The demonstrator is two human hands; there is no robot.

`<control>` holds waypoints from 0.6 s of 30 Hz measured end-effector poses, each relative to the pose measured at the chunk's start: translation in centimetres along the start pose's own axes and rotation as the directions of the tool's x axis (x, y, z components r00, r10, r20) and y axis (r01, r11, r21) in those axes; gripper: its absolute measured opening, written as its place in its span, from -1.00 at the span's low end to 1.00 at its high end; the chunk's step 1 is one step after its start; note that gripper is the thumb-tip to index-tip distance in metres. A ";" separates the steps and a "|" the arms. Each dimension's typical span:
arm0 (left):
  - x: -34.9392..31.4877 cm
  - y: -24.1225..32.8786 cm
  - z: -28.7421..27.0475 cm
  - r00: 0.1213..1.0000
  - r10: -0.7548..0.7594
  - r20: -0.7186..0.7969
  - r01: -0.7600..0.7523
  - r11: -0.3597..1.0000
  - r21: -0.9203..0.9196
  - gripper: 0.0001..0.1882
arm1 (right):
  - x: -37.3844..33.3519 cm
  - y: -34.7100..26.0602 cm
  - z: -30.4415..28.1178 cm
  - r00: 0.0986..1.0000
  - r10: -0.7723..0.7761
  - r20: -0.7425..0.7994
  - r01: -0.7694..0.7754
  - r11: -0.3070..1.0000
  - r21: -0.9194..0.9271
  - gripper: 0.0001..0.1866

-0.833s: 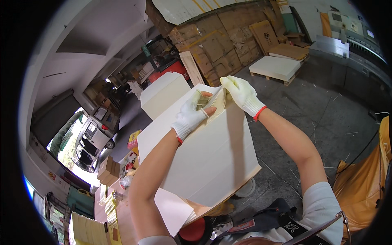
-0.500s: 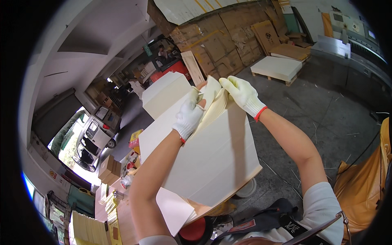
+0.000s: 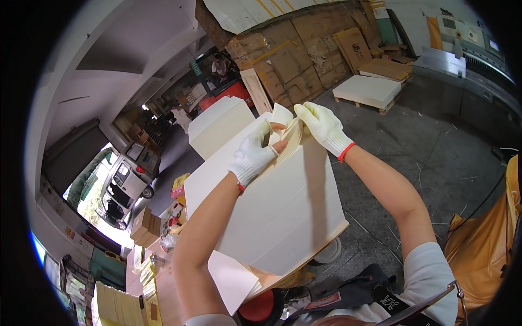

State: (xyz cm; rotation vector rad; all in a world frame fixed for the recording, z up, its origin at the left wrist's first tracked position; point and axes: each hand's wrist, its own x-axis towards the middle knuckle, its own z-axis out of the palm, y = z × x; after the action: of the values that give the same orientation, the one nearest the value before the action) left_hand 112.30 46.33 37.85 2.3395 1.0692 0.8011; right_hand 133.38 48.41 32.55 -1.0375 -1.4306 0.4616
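A tall stack of white paper sheets (image 3: 283,217) stands in front of me, with a bundle of its top sheets (image 3: 294,137) bent up and fanned at the far edge. My right hand (image 3: 322,126), in a white glove with a red cuff, pinches the corner of that bundle. On the left side of the bundle rests my left hand (image 3: 254,154), gloved but with bare thumb and forefinger tips. Those two fingers are spread apart against the sheets, next to a curled white flap (image 3: 281,114). Any sheet edge beneath the left palm is hidden.
Another white stack (image 3: 220,122) adjoins at the far left. A low pallet of white sheets (image 3: 367,91) lies on the floor at far right. Cardboard boxes (image 3: 145,227) and a cluttered table (image 3: 163,282) are at left. An orange cover (image 3: 484,228) hangs at right.
My left thumb and forefinger have moved apart and come into view over the sheets. The raised flap has dropped and curled lower. My right hand has barely moved.
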 end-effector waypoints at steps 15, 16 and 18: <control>0.1 -0.1 0.6 0.994 -0.110 -0.017 0.111 0.990 0.090 -0.63 | 0.2 0.7 0.2 0.999 -0.030 -0.010 0.030 0.999 -0.031 -0.41; 0.2 -0.3 0.6 0.995 -0.101 -0.021 0.102 0.992 0.076 -0.60 | 0.2 0.6 0.2 1.000 -0.028 -0.007 0.027 0.999 -0.038 -0.41; 0.3 -0.6 0.6 0.999 -0.041 -0.017 0.042 0.998 0.042 -0.64 | 0.1 0.6 0.1 1.000 -0.028 -0.008 0.028 0.999 -0.033 -0.40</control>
State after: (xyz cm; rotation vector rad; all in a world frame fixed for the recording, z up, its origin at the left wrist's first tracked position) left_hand 112.52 46.83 37.14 2.3417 1.1487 0.7909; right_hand 133.46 48.84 32.12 -1.0432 -1.4473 0.4144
